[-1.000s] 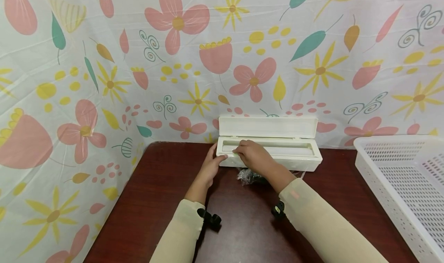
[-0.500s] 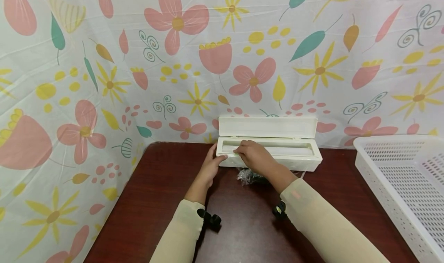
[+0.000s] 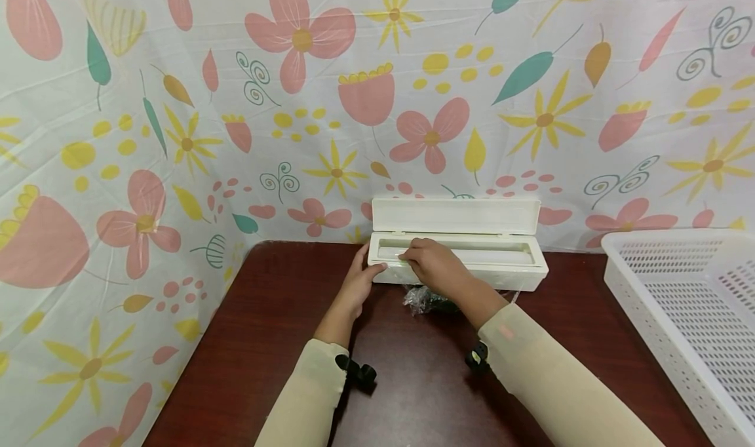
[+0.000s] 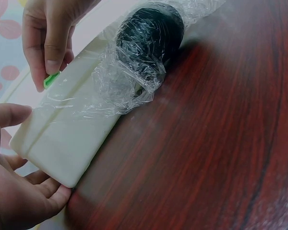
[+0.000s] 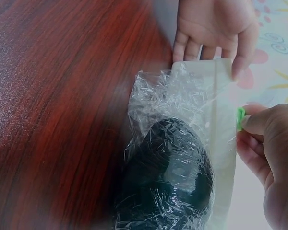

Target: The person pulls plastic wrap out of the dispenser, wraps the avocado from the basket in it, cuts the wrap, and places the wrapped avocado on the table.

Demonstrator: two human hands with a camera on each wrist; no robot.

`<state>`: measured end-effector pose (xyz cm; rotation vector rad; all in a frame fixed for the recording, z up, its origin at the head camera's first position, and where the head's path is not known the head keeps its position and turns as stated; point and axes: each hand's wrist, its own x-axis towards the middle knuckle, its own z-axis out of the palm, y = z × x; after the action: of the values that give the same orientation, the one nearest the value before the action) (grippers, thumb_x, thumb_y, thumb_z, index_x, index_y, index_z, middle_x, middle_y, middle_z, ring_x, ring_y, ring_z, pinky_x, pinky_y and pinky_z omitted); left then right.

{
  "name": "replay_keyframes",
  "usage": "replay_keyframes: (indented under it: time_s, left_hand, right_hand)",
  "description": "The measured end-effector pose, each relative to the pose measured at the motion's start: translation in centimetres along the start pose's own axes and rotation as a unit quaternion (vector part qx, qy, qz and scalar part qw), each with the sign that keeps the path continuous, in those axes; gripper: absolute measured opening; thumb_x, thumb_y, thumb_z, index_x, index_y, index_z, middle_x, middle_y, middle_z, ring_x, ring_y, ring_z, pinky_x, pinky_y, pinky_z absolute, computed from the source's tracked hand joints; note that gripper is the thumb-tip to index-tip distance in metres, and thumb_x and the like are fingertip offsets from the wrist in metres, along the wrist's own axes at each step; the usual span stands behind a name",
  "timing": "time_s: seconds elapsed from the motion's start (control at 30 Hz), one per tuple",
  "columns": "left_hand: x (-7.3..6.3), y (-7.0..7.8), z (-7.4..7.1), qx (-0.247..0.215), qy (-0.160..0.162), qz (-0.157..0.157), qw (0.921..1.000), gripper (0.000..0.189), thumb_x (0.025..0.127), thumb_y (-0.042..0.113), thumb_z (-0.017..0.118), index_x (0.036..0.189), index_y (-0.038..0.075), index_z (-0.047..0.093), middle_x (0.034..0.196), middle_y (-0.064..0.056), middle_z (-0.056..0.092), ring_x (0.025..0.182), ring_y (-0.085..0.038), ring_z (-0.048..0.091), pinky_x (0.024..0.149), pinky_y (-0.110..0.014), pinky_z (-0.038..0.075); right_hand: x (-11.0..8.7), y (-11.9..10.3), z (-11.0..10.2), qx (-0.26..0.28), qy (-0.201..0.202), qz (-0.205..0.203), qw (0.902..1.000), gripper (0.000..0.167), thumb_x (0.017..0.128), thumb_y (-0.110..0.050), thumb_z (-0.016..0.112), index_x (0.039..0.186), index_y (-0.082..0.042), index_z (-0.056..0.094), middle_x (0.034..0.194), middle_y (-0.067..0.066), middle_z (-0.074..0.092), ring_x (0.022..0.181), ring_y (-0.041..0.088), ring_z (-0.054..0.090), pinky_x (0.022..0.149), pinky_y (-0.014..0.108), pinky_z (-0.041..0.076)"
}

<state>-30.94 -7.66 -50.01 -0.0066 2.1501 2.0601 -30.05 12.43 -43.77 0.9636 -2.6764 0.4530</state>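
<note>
A long white cling film dispenser (image 3: 507,280) stands at the back of the table with its lid (image 3: 454,215) up. A white roll (image 3: 501,257) lies inside. My left hand (image 3: 356,288) grips the dispenser's left end, thumb at the top edge and fingers around the end. With thumb and fingers, my right hand (image 3: 439,269) pinches a small green slider cutter (image 5: 240,119) at the front rim, right of the left thumb. Clear film (image 4: 127,93) drapes over the front wall. Wrapped in it, a smooth dark rounded object (image 5: 168,167) rests against the dispenser's front, mostly hidden in the head view.
A white perforated plastic basket (image 3: 643,316) stands on the right side of the dark red wooden table (image 3: 407,394). Behind the dispenser and along the left hangs a flowered cloth (image 3: 330,172).
My right hand has shifted very slightly to the right along the dispenser's front rim. The left hand and the dispenser stay in place.
</note>
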Motion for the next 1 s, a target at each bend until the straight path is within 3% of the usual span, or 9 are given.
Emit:
replay_keyframes:
  time_s: [1.0]
  left_hand:
    - [0.12, -0.21, -0.02, -0.003, 0.003, -0.003, 1.0, 0.074, 0.095, 0.035, 0.067, 0.158, 0.035, 0.029, 0.167, -0.004, 0.024, 0.154, -0.033, 0.022, 0.123, -0.061, 0.019]
  right_hand:
    - [-0.29, 0.2, -0.1, -0.006, -0.007, 0.016, 0.9998, 0.021, 0.1, -0.008, 0.062, 0.116, -0.006, 0.076, 0.102, 0.007, 0.069, 0.094, 0.023, 0.066, 0.083, 0.034, 0.057]
